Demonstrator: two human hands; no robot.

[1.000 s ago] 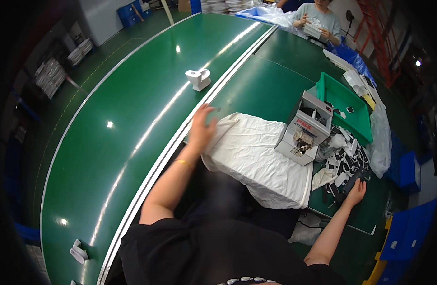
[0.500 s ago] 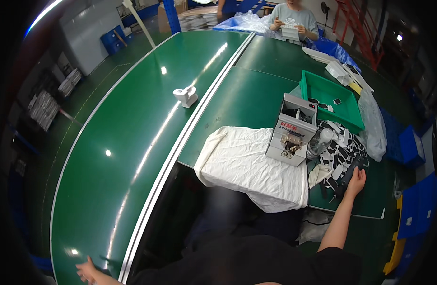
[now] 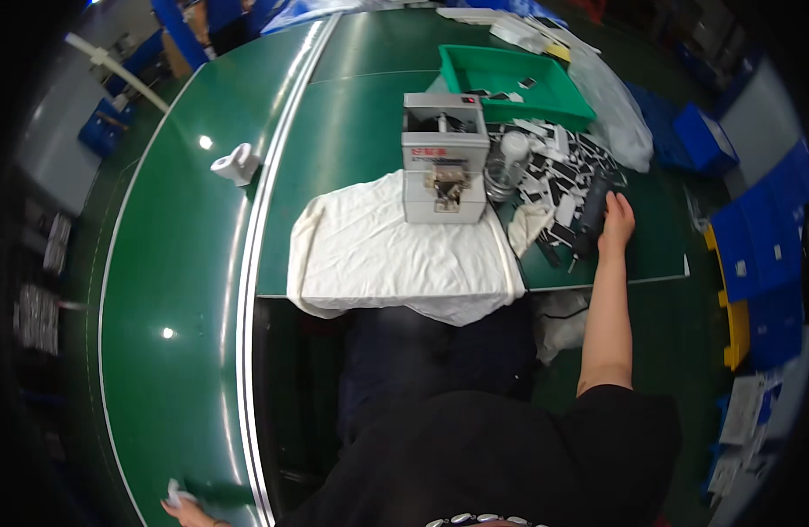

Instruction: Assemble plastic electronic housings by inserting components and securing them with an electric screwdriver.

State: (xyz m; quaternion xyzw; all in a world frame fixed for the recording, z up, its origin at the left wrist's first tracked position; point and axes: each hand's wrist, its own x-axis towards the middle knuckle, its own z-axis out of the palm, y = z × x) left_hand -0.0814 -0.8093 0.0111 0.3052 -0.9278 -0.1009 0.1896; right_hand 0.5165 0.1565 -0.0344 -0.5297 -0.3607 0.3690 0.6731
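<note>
My right hand (image 3: 616, 221) reaches out over the right side of the green table and rests on a dark flat part (image 3: 592, 211) among several scattered black and white parts (image 3: 554, 176). My left hand (image 3: 183, 504) is low at the bottom left on the green conveyor belt (image 3: 172, 263), touching a small white piece (image 3: 174, 492); whether it grips it I cannot tell. A white cloth (image 3: 396, 250) lies spread on the table in front of me, with a grey box-shaped machine (image 3: 444, 158) standing at its far edge.
A green tray (image 3: 510, 83) with small parts sits behind the machine. A clear jar (image 3: 510, 154) stands right of it. A white fixture (image 3: 236, 163) rides on the belt. Clear plastic bags (image 3: 615, 105) lie at the far right, blue bins (image 3: 756, 263) beyond the table edge.
My view has swung right and down. My left hand left the white cloth and dropped to the belt at lower left. My right hand stays on the scattered parts.
</note>
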